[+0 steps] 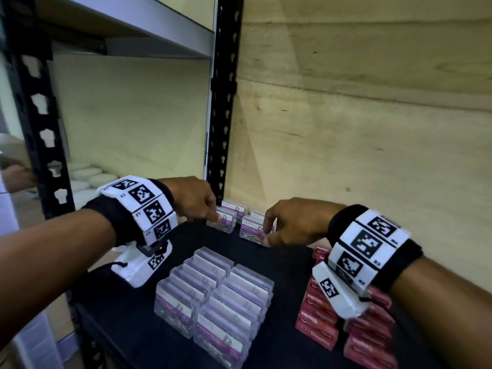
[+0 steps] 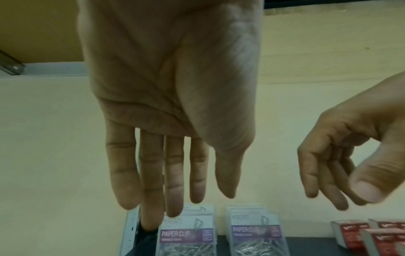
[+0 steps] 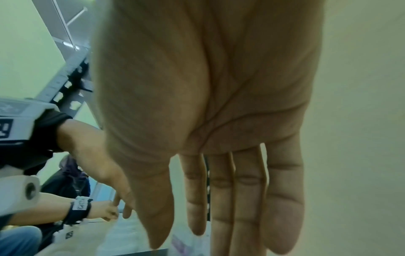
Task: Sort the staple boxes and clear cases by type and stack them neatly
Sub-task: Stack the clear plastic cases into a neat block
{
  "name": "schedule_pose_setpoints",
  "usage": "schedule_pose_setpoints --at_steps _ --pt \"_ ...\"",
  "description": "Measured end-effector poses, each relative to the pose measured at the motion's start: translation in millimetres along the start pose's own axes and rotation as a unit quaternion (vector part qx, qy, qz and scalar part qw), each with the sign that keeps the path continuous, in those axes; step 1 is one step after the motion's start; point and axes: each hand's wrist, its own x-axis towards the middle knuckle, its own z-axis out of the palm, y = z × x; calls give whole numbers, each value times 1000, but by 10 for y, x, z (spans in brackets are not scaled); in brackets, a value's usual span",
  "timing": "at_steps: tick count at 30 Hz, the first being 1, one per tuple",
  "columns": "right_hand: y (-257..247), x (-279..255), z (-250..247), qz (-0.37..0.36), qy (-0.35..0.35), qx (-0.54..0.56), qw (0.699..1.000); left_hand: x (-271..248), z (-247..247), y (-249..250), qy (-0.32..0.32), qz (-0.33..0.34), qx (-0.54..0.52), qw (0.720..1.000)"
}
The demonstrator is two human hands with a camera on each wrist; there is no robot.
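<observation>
Two short stacks of clear paper-clip cases [image 1: 222,222] [image 1: 251,230] stand at the back of the black shelf [image 1: 287,265]. My left hand [image 1: 217,218] hangs over the left stack, its straight fingers [image 2: 153,199] just touching the top case [image 2: 186,232]. My right hand [image 1: 267,233] hovers at the right stack [image 2: 256,232] with loosely curled fingers and holds nothing. A tidy block of clear cases [image 1: 213,296] stands in rows at the front middle. Red staple boxes [image 1: 367,328] are stacked at the front right, partly hidden by my right wrist. In the right wrist view the right hand [image 3: 219,242] has its fingers straight.
A wooden panel [image 1: 372,129] closes the back and right. A black perforated upright [image 1: 223,102] stands behind the left stack, another [image 1: 40,115] at the left. An upper shelf [image 1: 133,27] is overhead. White round items [image 1: 87,177] lie beyond. Another person's arm [image 3: 92,207] is at lower left.
</observation>
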Motion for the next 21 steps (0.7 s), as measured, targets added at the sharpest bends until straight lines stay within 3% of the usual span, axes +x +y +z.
schedule_pose_setpoints --at_steps 4,10,21 --pt "129 275 -50 16 30 -19 999 233 -6 -51 27 0 49 998" --pt "182 601 -17 18 40 -30 999 588 60 -117 17 -45 83 995" --pt "122 823 52 1 24 -49 999 888 138 -134 -11 -60 42 997"
